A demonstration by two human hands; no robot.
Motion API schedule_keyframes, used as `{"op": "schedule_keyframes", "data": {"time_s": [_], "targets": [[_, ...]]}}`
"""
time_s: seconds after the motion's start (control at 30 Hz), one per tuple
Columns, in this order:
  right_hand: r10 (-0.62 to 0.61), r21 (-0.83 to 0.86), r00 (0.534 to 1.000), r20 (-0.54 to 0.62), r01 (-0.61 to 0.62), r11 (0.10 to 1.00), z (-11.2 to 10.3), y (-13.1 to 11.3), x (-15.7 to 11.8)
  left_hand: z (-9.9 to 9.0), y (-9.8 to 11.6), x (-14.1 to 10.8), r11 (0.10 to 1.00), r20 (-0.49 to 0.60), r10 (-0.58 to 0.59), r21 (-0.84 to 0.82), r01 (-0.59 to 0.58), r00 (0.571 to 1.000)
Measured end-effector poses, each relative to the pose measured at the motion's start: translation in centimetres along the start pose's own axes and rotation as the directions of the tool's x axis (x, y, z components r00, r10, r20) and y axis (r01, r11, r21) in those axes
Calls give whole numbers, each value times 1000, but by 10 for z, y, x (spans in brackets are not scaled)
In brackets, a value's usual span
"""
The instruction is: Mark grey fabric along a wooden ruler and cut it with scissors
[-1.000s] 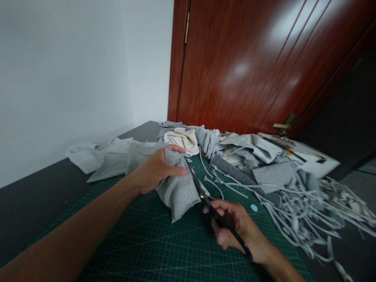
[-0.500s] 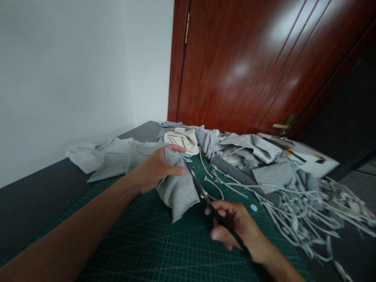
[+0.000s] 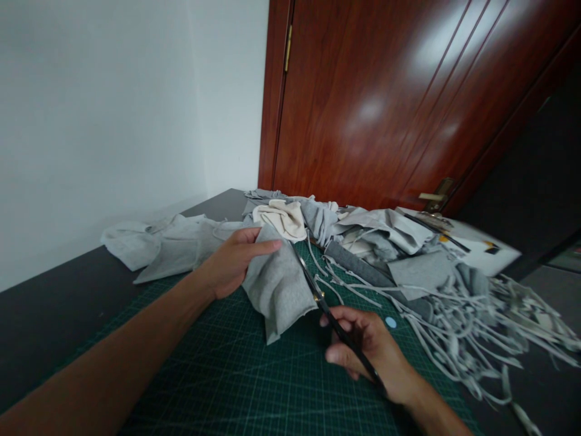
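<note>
My left hand (image 3: 236, 260) pinches the upper edge of a grey piece of fabric (image 3: 284, 284), thumb on the near face. The cloth hangs down in soft folds over the green cutting mat (image 3: 254, 387). In my right hand (image 3: 363, 345) is a pair of black-handled scissors (image 3: 329, 321), fingers closed around the handles. Its blades point up and away, along the right edge of the cloth, and look nearly closed. Part of the handles is hidden by my fingers.
Behind the mat lies a heap of grey and white cloth (image 3: 385, 227) with a cream piece (image 3: 281, 218). Cut grey strips (image 3: 458, 339) pile up at the right. Grey pieces (image 3: 177, 245) lie at the left by the wall. A pale blue disc (image 3: 391, 323) rests on the mat.
My left hand's thumb and fingers have shifted slightly up and left on the cloth, and more of its face shows. The scissors stay along its right edge.
</note>
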State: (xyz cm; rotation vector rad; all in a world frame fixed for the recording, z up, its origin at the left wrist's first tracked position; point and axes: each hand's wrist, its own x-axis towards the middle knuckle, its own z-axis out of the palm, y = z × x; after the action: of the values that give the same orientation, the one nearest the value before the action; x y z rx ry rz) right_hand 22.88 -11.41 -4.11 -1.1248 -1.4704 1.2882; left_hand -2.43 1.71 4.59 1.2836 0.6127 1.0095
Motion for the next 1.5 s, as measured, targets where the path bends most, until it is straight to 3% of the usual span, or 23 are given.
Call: {"op": "schedule_keyframes", "data": {"time_s": [0.3, 0.57, 1.2, 1.5], "targets": [[-52, 33, 998, 27, 51, 998, 3, 5, 0, 8, -3, 0, 994, -6, 27, -103, -28, 1000], [-140, 169, 986, 94, 123, 978, 2, 10, -1, 11, -4, -1, 993, -6, 59, -107, -59, 998], [-120, 151, 985, 123, 101, 983, 8, 6, 0, 11, -18, 2, 988, -50, 150, 55, -147, 987], [-82, 114, 992, 94, 71, 991, 11, 3, -2, 12, -16, 2, 989, -32, 144, 44, -143, 989]]}}
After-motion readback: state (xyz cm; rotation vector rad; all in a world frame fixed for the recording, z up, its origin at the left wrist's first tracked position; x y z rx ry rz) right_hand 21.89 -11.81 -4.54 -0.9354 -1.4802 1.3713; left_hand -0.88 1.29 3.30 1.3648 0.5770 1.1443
